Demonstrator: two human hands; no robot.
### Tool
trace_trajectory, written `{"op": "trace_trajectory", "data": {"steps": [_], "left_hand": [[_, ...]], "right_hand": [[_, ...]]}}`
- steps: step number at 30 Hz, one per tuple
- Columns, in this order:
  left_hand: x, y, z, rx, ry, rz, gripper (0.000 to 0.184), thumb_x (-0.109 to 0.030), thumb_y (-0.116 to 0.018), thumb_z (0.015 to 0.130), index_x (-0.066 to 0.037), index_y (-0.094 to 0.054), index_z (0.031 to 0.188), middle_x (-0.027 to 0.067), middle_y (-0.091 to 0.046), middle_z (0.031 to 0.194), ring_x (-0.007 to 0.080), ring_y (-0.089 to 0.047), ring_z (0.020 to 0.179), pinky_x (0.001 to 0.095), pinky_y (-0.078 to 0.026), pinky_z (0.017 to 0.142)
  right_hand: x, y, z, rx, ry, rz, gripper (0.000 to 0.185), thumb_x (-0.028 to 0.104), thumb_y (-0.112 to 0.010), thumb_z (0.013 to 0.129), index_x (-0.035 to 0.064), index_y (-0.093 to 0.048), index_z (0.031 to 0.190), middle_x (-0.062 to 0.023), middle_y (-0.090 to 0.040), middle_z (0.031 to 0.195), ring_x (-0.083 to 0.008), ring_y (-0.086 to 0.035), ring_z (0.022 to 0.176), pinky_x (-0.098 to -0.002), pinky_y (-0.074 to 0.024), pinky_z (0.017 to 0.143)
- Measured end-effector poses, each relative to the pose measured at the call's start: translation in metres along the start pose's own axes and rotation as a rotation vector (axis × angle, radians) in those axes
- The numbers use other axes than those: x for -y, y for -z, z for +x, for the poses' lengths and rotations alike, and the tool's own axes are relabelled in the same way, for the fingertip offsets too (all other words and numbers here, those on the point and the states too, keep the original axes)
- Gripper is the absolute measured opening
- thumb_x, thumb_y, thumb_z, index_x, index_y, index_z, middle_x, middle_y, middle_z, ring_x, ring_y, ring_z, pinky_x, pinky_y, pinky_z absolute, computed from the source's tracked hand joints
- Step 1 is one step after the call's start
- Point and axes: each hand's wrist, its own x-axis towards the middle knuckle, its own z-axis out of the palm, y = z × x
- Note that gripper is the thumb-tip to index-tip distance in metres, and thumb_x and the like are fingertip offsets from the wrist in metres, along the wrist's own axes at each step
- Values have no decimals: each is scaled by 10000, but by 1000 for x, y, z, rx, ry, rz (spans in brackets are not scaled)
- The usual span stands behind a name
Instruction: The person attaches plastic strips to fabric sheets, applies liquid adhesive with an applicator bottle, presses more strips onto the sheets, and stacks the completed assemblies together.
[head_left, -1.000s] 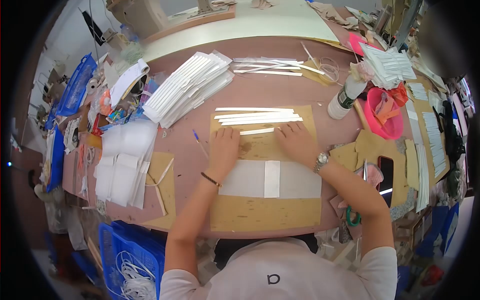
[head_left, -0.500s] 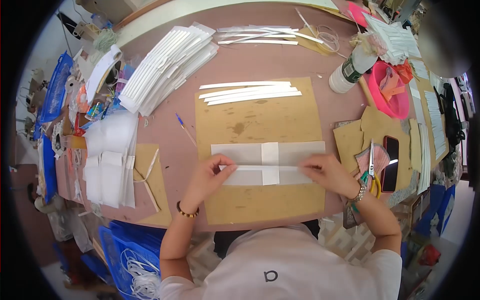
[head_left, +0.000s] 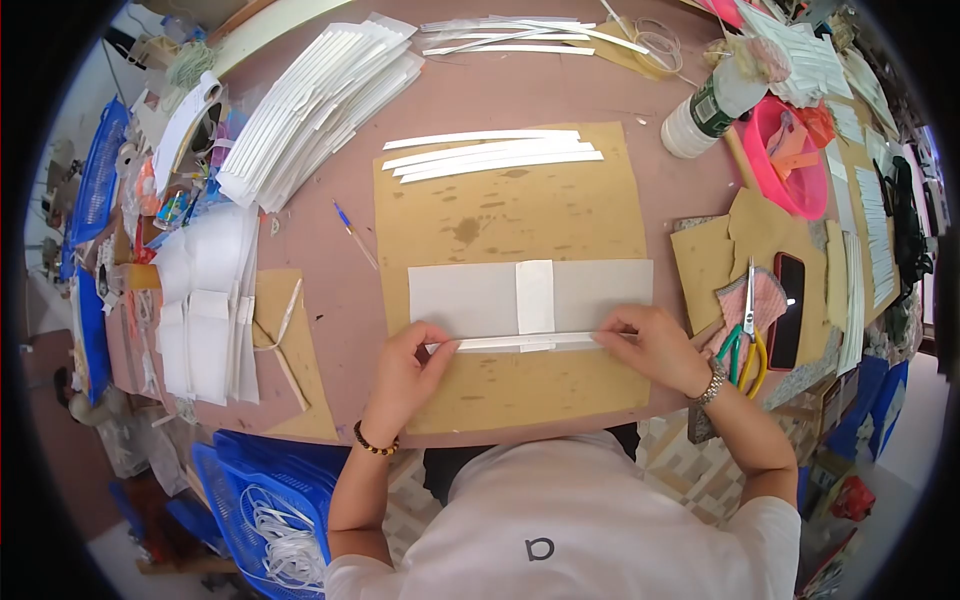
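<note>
Pinkish-brown tabletop (head_left: 318, 255), tan rectangular mat (head_left: 520, 395) on it. Slim white strip (head_left: 500, 343) lies along near edge of pale-grey rectangular sheet (head_left: 463, 297), long axis left-right; left hand (head_left: 408, 365) and right hand (head_left: 658, 348) pinch opposite ends, neither nearer its middle.

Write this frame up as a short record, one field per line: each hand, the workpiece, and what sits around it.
Left hand: pinching the left end of a white strip
Right hand: pinching its right end
Strip position: along the near edge of a pale sheet; contact unclear
Sheet marking: white band across its middle
Underneath: brown board
Far end of board: several loose white strips
To the right: scissors, phone
To the left: pen
</note>
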Motion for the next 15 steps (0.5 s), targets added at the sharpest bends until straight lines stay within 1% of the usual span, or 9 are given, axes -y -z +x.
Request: {"op": "trace_trajectory", "data": {"steps": [1, 3, 4, 6, 13, 15], "left_hand": [[-1, 1, 0, 1, 1, 2, 94, -80, -682, 837, -24, -611, 813, -40, -565, 653, 10, -399, 514, 191, -326, 466], [-4, 2, 1, 2, 23, 48, 102, -72, -683, 814, -5, -607, 805, 47, -578, 642, 93, -469, 492, 251, -388, 475], [-5, 1, 1, 3, 24, 50, 102, -72, -683, 814, -5, -607, 805, 47, -578, 642, 93, -469, 492, 251, -388, 475], [-6, 1, 1, -1, 10, 69, 103, -74, -685, 812, -4, -611, 799, 54, -581, 641, 94, -476, 491, 251, -387, 473], [-7, -1, 2, -5, 16, 102, 100, -72, -686, 809, -5, -612, 801, 64, -587, 640, 103, -500, 491, 256, -395, 470], [-10, -1, 2, -28, 2, 164, 104, -75, -689, 807, -8, -610, 794, 72, -585, 634, 116, -509, 485, 260, -403, 469]], "right_hand": [[0, 0, 1, 0, 0, 3, 141, 106, -664, 850, -26, -617, 851, -110, -644, 741, -144, -638, 683, -280, -536, 639], [0, -1, 1, -11, 16, -49, 157, 124, -672, 843, -24, -619, 838, -119, -640, 733, -167, -645, 666, -285, -537, 634], [-1, -1, 1, -11, 15, -47, 157, 124, -672, 843, -24, -619, 838, -119, -640, 733, -167, -645, 666, -285, -537, 634], [-4, -3, 0, -18, 44, -79, 152, 131, -676, 835, -12, -625, 838, -125, -646, 735, -199, -652, 661, -294, -538, 631], [-1, -4, 0, -53, 71, -126, 143, 139, -684, 816, 6, -629, 819, -127, -642, 705, -237, -651, 643, -317, -527, 597], [-2, -6, 0, -83, 86, -132, 142, 142, -687, 810, 13, -627, 804, -125, -637, 692, -252, -647, 627, -328, -520, 582]]}}
